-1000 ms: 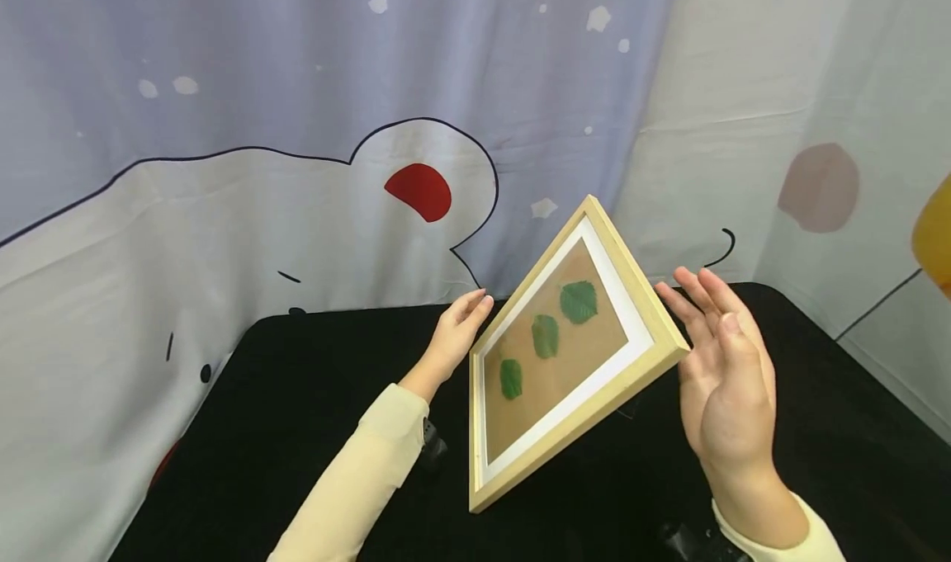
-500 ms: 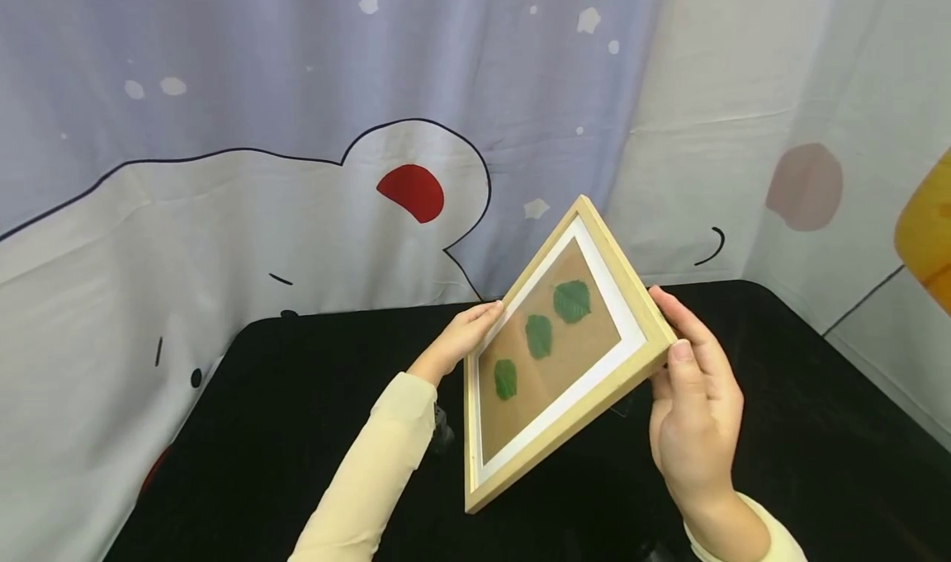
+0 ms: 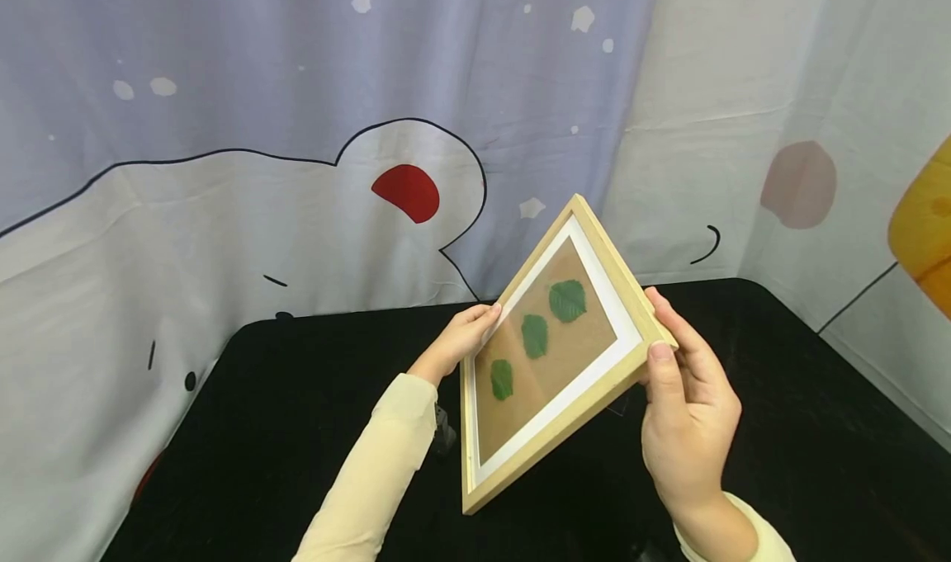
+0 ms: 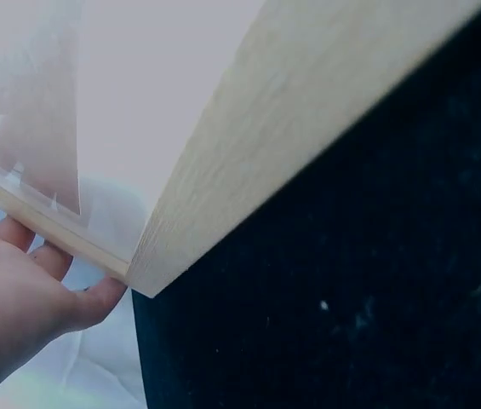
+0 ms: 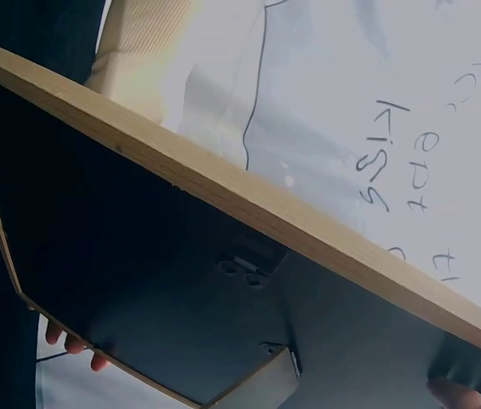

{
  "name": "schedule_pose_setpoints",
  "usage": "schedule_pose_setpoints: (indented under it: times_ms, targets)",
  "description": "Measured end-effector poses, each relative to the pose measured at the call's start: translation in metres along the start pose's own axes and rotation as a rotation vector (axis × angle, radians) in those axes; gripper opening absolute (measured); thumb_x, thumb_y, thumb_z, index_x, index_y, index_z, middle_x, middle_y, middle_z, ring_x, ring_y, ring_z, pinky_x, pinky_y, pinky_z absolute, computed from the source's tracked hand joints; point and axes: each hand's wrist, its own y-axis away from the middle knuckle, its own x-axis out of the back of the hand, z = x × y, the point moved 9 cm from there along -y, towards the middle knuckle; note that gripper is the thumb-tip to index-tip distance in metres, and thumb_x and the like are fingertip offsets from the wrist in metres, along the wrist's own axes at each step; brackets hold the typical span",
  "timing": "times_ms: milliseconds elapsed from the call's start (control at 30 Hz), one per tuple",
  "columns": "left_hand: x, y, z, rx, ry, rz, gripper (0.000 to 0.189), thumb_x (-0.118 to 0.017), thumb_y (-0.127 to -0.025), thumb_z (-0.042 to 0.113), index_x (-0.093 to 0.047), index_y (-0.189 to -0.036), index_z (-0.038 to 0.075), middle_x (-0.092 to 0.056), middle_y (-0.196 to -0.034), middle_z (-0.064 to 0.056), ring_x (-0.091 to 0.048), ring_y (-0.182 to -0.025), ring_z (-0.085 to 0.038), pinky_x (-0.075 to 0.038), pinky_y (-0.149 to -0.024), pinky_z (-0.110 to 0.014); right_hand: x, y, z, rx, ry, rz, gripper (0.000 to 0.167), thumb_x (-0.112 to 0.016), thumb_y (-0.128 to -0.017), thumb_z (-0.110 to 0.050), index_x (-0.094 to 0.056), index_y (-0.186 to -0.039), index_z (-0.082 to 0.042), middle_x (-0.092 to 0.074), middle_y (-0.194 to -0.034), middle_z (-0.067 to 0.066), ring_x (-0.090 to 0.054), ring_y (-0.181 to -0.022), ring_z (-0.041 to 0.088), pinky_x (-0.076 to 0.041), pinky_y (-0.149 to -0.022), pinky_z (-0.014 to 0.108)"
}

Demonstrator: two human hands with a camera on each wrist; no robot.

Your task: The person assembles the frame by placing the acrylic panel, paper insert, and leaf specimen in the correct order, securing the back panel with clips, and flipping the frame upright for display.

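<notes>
A light wooden picture frame [image 3: 553, 451] is held tilted above the black table, its front toward me. Behind its glazing, a white mat surrounds brown backing with three green leaves [image 3: 534, 336]. My left hand [image 3: 459, 341] grips the far left edge, thumb on the front side; in the left wrist view its fingers [image 4: 14, 232] bend along the wooden rim. My right hand [image 3: 687, 417] pinches the right corner, thumb in front and fingers behind. From the right wrist view, the frame's black back panel [image 5: 112, 230] shows metal hardware [image 5: 253, 256] and a pale hinged piece [image 5: 261, 379].
A black-covered table [image 3: 319, 397] lies under the hands. Behind it hangs a printed curtain [image 3: 245, 215] in lilac and white with a red patch, and a pale curtain [image 3: 780, 92] runs along the right side.
My right hand, earlier apart from the frame with fingers spread, has moved left and taken hold of its right corner. The left thumb has come onto the frame's edge. The view has turned slightly right.
</notes>
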Motion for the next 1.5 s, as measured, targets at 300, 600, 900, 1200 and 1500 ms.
schedule_pose_setpoints:
  times_ms: [300,600,900,1200,1500]
  targets:
    - [0.008,0.003,-0.005,0.02,0.06,0.056,0.047,-0.046,-0.099,0.047,-0.062,-0.124,0.011,-0.061,-0.121,-0.007,-0.054,-0.109,-0.022,-0.042,-0.097,-0.043,0.0,-0.003,0.007,-0.016,-0.06,0.044,0.032,-0.04,-0.093,0.015,-0.05,-0.123,0.022,-0.058,-0.128,0.025,-0.056,-0.122,0.03,-0.047,-0.093,0.034]
    - [0.027,0.009,-0.012,0.062,0.087,0.126,0.047,-0.045,-0.1,0.046,-0.059,-0.124,0.009,-0.057,-0.128,-0.011,-0.051,-0.118,-0.027,-0.038,-0.103,-0.048,0.004,-0.02,0.028,-0.089,-0.088,0.019,0.03,-0.043,-0.097,0.007,-0.054,-0.124,0.017,-0.061,-0.126,0.021,-0.058,-0.119,0.027,-0.048,-0.093,0.031]
    - [0.046,0.027,-0.017,0.105,0.096,0.227,0.045,-0.047,-0.1,0.045,-0.061,-0.118,0.006,-0.059,-0.112,-0.011,-0.055,-0.1,-0.025,-0.043,-0.092,-0.043,0.018,-0.038,0.061,-0.201,-0.123,0.064,0.028,-0.048,-0.099,-0.003,-0.059,-0.12,0.013,-0.066,-0.119,0.017,-0.064,-0.109,0.023,-0.052,-0.087,0.027]
    - [0.06,0.051,-0.021,0.138,0.106,0.345,0.043,-0.049,-0.099,0.045,-0.063,-0.108,0.006,-0.059,-0.099,-0.008,-0.054,-0.087,-0.019,-0.044,-0.078,-0.034,0.022,-0.054,0.086,-0.295,-0.219,0.022,0.027,-0.045,-0.1,-0.004,-0.062,-0.116,0.008,-0.068,-0.115,0.016,-0.064,-0.109,0.023,-0.05,-0.09,0.027]
    - [0.061,0.076,-0.023,0.17,0.121,0.39,0.045,-0.048,-0.099,0.046,-0.062,-0.112,0.005,-0.059,-0.102,-0.009,-0.054,-0.088,-0.02,-0.044,-0.079,-0.035,0.029,-0.068,0.111,-0.38,-0.221,-0.019,0.026,-0.047,-0.1,-0.013,-0.067,-0.113,-0.001,-0.07,-0.113,0.012,-0.066,-0.105,0.02,-0.051,-0.086,0.026]
